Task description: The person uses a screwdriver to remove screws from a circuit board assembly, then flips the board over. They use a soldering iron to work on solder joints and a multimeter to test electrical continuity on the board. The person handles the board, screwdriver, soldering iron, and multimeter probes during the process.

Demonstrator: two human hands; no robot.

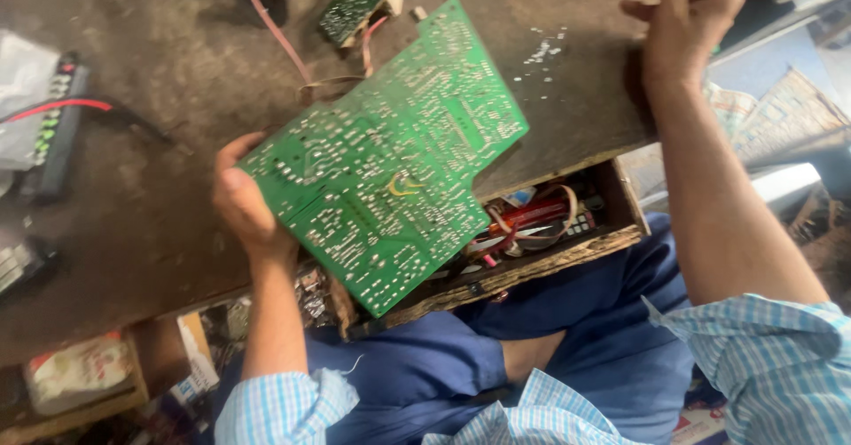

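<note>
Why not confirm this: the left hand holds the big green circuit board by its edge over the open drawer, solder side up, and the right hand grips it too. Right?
Not quite. In the head view the right hand is off the big green circuit board, up at the table's far edge. Only the left hand holds it over the open drawer.

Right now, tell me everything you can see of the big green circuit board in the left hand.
The green circuit board is a large flat panel with a stepped, irregular outline, shown solder side up: rows of silvery solder joints and pale traces, plus a small yellow wire loop near its middle. It is tilted diagonally above the worn workbench and the open wooden drawer. The left hand grips its lower left edge, thumb along the rim. Reddish wires run from behind its top edge toward a smaller board. The right hand is apart from it.
</note>
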